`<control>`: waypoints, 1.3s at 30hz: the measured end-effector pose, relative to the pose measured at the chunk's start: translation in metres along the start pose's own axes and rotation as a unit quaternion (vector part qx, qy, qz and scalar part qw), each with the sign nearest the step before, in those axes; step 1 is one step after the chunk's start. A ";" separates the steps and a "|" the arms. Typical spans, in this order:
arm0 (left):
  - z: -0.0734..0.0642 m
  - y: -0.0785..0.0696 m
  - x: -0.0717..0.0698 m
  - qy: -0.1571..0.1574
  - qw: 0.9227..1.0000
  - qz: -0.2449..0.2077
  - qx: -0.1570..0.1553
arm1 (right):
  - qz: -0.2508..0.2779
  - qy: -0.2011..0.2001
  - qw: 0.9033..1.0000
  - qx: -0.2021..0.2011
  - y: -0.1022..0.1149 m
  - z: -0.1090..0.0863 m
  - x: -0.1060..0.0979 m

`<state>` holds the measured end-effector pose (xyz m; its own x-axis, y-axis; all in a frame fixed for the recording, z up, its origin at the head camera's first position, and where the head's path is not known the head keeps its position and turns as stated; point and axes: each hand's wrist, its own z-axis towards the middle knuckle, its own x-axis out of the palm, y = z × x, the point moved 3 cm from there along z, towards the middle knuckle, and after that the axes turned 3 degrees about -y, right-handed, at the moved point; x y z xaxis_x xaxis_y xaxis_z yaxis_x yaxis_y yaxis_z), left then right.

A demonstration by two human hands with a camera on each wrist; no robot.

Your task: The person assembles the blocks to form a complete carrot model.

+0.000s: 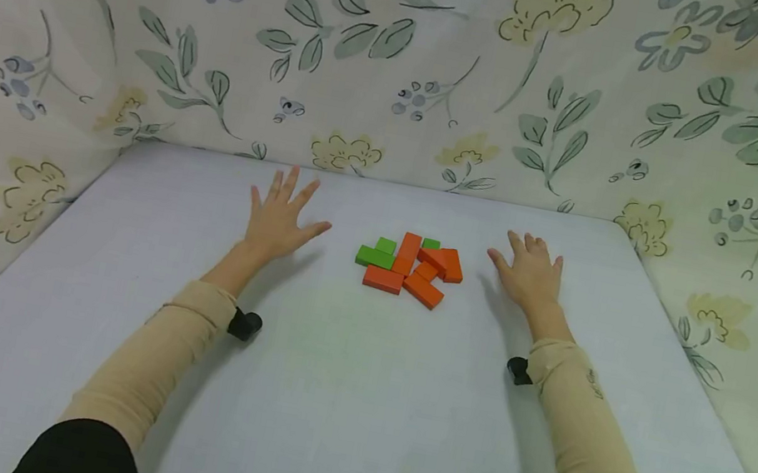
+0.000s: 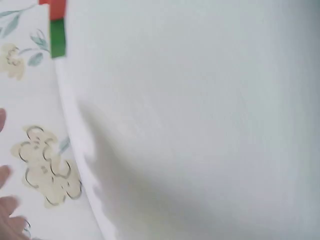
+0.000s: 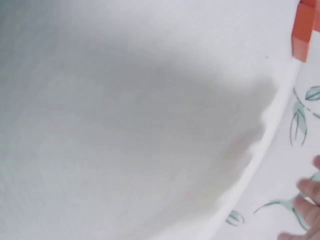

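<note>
**Framing orange and green blocks (image 1: 407, 253) on a white counter (image 1: 348, 409)**

Lying close together in a cluster toward the counter's far side, between the two hands. Seeing a lengthwise orange block (image 1: 409, 250) pointing away at the middle, with a crosswise orange block (image 1: 382, 280) lying at its near end and a slanted orange block (image 1: 423, 292) angling off beside that. Spotting a small orange block (image 1: 427, 271) behind the slanted one, and a rightmost orange block (image 1: 453, 266) closing that side. On the left, finding a long green block (image 1: 373, 258) with a small green block (image 1: 387, 245) just behind it; at the back, showing only part of a rear green block (image 1: 431, 243).

Spreading the left hand (image 1: 277, 225) wide to the left of the cluster, fanning the fingers, pointing the thumb toward the blocks and gripping nothing. Holding the right hand (image 1: 531, 272) apart from the blocks on the other side, relaxing the fingers, extending the thumb inward and leaving the grip unclosed. Casting soft shadows on the counter below both.

Wearing tan sleeves (image 1: 172, 348) under black outer sleeves (image 1: 84, 459), with black wrist devices (image 1: 246, 325) showing at the cuffs. Behind and around the counter, hanging floral fabric (image 1: 459, 39) printed with yellow flowers and green leaves.
</note>
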<state>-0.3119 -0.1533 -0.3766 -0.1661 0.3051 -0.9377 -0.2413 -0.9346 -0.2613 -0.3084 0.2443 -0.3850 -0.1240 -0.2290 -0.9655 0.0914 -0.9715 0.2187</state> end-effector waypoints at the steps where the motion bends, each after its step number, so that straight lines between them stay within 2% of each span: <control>1: 0.000 -0.004 0.002 0.007 0.999 -0.038 0.004 | 0.013 -0.006 1.000 -0.002 0.003 -0.001 -0.002; 3: -0.002 -0.015 0.008 0.026 0.993 -0.117 0.004 | 0.040 -0.020 0.999 -0.006 0.008 -0.003 -0.006; 5: -0.004 -0.027 0.013 0.040 0.983 -0.178 0.002 | 0.073 -0.028 0.997 -0.011 0.014 -0.005 -0.008; 7: -0.007 -0.039 0.020 0.054 0.974 -0.221 -0.003 | 0.110 -0.024 0.993 -0.020 0.019 -0.007 -0.009; 9: -0.010 -0.052 0.025 0.065 0.969 -0.239 -0.008 | 0.146 -0.006 0.989 -0.033 0.023 -0.009 -0.009; 11: -0.014 -0.063 0.029 0.076 0.968 -0.237 -0.026 | 0.173 0.030 0.984 -0.043 0.027 -0.011 -0.007; 15: -0.019 -0.080 0.036 0.110 0.972 -0.197 -0.073 | 0.193 0.105 0.973 -0.072 0.037 -0.015 -0.004; 17: -0.021 -0.087 0.039 0.130 0.971 -0.177 -0.090 | 0.194 0.126 0.969 -0.089 0.042 -0.018 -0.002; 20: -0.021 -0.095 0.042 0.148 0.969 -0.166 -0.110 | 0.198 0.136 0.964 -0.114 0.050 -0.021 -0.002; 23: -0.020 -0.103 0.044 0.152 0.972 -0.139 -0.111 | 0.201 0.132 0.962 -0.126 0.055 -0.023 -0.003; 29: -0.017 -0.118 0.049 0.155 0.980 -0.070 -0.103 | 0.199 0.132 0.963 -0.125 0.059 -0.024 -0.003; 33: -0.016 -0.122 0.051 0.150 0.982 -0.050 -0.101 | 0.204 0.133 0.961 -0.131 0.060 -0.024 0.000; 36: -0.014 -0.120 0.053 0.147 0.983 -0.071 -0.088 | 0.206 0.134 0.960 -0.136 0.061 -0.025 0.001; 39: -0.012 -0.115 0.052 0.148 0.980 -0.122 -0.060 | 0.207 0.134 0.960 -0.134 0.061 -0.026 0.002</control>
<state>-0.2814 -0.0317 -0.3983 0.1717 0.4717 -0.8649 -0.1225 -0.8609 -0.4938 -0.2776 0.1864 -0.3778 0.2330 -0.5336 -0.8130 0.3330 -0.7417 0.5822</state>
